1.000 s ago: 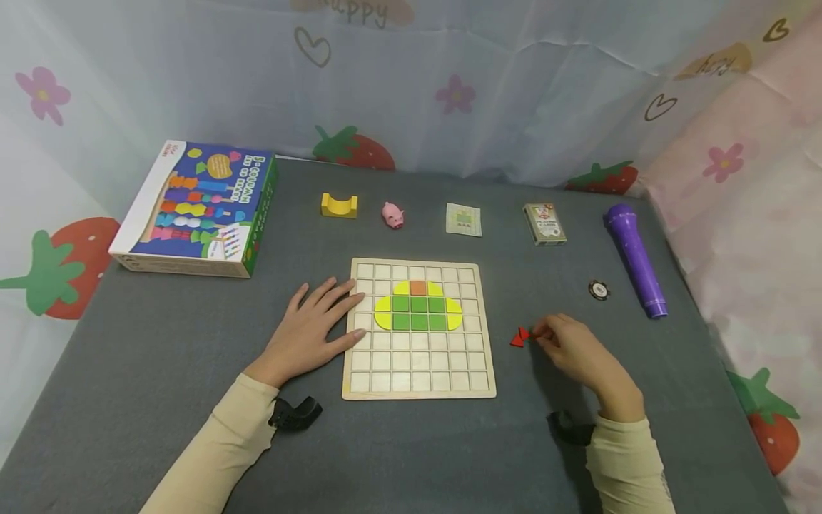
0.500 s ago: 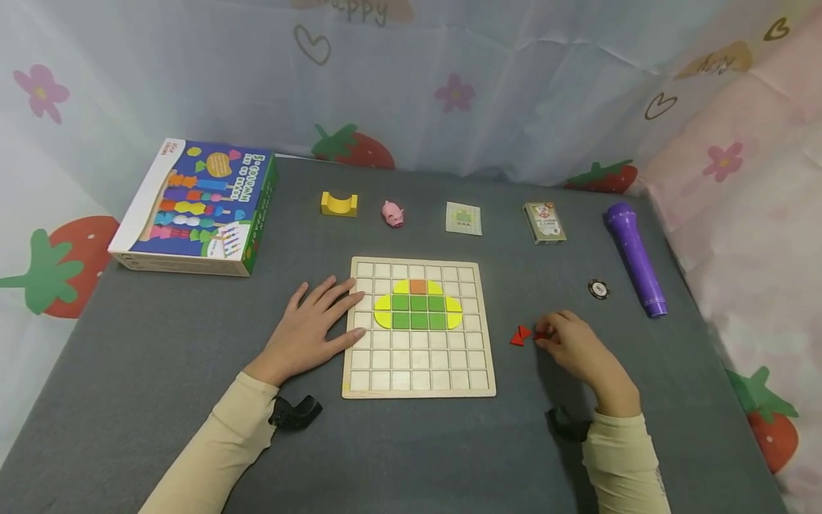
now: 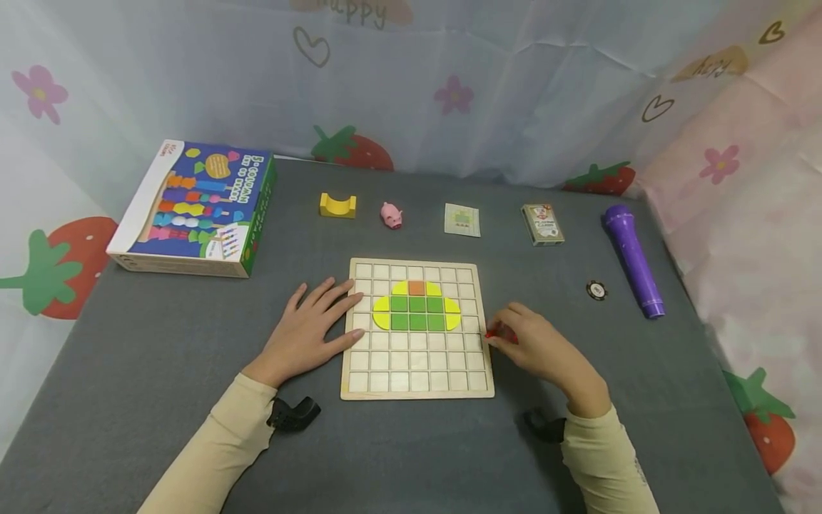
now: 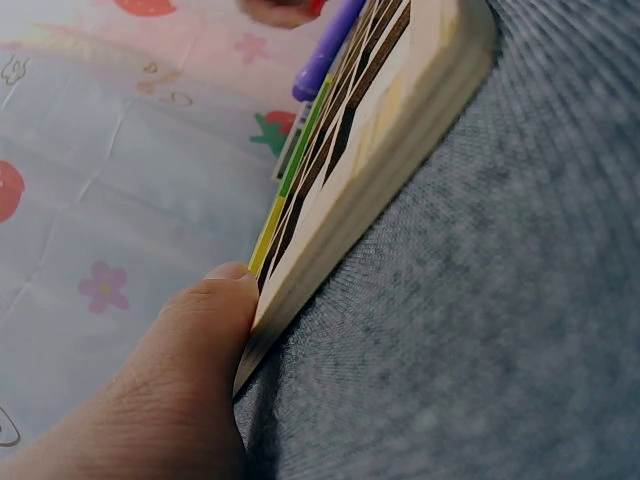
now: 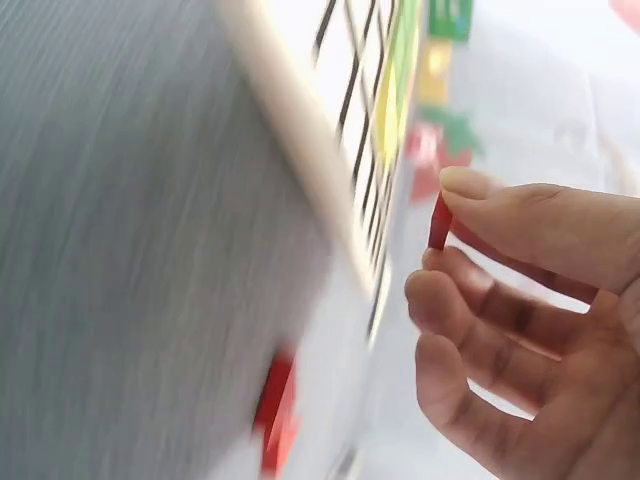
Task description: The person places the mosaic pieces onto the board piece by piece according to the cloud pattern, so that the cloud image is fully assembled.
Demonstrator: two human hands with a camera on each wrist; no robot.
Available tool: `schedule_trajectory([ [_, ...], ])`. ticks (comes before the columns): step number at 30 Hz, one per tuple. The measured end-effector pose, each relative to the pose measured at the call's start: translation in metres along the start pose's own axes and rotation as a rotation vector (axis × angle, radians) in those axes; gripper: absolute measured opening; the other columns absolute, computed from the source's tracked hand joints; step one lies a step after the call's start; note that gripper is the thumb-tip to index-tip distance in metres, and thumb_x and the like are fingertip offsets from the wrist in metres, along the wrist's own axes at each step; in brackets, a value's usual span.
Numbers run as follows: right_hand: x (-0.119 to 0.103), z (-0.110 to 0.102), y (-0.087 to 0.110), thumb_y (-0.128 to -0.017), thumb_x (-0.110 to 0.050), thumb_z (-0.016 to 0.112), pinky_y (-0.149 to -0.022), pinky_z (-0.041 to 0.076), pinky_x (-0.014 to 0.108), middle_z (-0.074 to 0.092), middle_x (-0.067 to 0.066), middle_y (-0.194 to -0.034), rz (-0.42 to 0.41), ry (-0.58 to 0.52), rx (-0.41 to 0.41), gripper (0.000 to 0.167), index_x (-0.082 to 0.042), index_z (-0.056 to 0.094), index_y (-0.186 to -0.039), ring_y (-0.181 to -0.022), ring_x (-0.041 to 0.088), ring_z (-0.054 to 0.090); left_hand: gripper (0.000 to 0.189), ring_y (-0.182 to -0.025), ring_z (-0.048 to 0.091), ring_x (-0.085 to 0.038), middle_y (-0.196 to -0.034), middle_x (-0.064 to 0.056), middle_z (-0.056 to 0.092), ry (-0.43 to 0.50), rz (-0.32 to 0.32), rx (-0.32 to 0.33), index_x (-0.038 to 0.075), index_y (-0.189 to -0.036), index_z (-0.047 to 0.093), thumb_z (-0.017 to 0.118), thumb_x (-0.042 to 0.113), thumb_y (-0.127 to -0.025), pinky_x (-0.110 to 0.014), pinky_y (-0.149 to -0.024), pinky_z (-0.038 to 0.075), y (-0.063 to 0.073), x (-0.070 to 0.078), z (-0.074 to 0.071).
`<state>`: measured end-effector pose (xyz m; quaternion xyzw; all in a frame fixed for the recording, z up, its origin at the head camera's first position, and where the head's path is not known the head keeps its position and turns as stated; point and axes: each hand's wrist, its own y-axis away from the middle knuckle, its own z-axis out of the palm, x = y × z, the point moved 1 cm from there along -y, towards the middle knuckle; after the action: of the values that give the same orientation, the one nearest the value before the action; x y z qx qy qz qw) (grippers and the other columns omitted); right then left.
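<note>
A square wooden grid board (image 3: 417, 362) lies on the grey tabletop, bearing a pattern of green tiles (image 3: 417, 323), yellow rounded tiles (image 3: 452, 320) and one orange tile (image 3: 416, 288). My left hand (image 3: 305, 330) rests on the board's left edge with fingers spread straight. In the left wrist view the thumb (image 4: 205, 320) lies at the rim. Between thumb and index finger, my right hand (image 3: 546, 350) pinches a small red tile (image 5: 440, 222) close to the board's right edge. Further red tiles (image 5: 275, 405) lie on the table below that hand, partly hidden by it in the head view.
Along the back are a blue game box (image 3: 193, 207), a yellow arched block (image 3: 337, 206), a pink pig figure (image 3: 391, 215), a printed card (image 3: 462, 220) and a playing-card box (image 3: 542, 224). A black-and-white chip (image 3: 596, 290) and a purple flashlight (image 3: 634, 263) lie at right.
My right hand has picked a red tile from beside the others and carried it left to the board's right edge. The left hand has stayed in place.
</note>
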<state>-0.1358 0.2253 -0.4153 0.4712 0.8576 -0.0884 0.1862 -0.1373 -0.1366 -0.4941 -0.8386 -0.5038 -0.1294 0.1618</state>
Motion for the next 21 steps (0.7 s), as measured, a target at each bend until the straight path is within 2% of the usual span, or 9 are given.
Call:
schedule_trajectory([
  [4,-0.022,0.012,-0.016,-0.084,-0.011,0.074,-0.065,0.05,0.026,0.058,0.002,-0.091,-0.125,0.022,-0.031,0.014,-0.008,0.065,-0.095,-0.075,0.013,0.056,0.067,-0.146,0.02,-0.027,-0.156,0.001,0.029,-0.001,0.002,0.001,0.027,-0.149,0.037,0.05,0.06,-0.092,-0.059,-0.116,0.008,0.0,0.0,0.0],
  [9,-0.039,0.024,-0.031,-0.085,-0.008,0.073,-0.069,0.051,0.024,0.058,0.002,-0.094,-0.203,-0.01,-0.076,0.015,-0.008,0.066,-0.098,-0.08,0.013,0.056,0.067,-0.146,0.02,-0.026,-0.157,0.001,0.028,-0.001,0.003,-0.003,0.028,-0.149,0.037,0.049,0.06,-0.092,-0.058,-0.116,0.008,-0.001,0.001,0.0],
  [13,-0.045,0.03,-0.037,-0.086,-0.007,0.072,-0.071,0.051,0.023,0.058,0.002,-0.097,-0.221,-0.02,-0.087,0.016,-0.008,0.065,-0.101,-0.083,0.011,0.055,0.066,-0.146,0.02,-0.027,-0.156,0.001,0.029,-0.001,0.007,0.0,0.027,-0.149,0.037,0.049,0.06,-0.092,-0.058,-0.116,0.008,-0.001,0.002,0.0],
  [21,-0.044,0.031,-0.038,-0.089,-0.007,0.068,-0.072,0.053,0.025,0.061,0.001,-0.096,-0.177,0.023,-0.105,0.014,-0.008,0.067,-0.103,-0.083,0.011,0.058,0.066,-0.146,0.02,-0.026,-0.156,0.001,0.029,-0.011,0.008,0.003,0.028,-0.149,0.037,0.049,0.06,-0.092,-0.058,-0.116,0.009,-0.001,0.0,0.001],
])
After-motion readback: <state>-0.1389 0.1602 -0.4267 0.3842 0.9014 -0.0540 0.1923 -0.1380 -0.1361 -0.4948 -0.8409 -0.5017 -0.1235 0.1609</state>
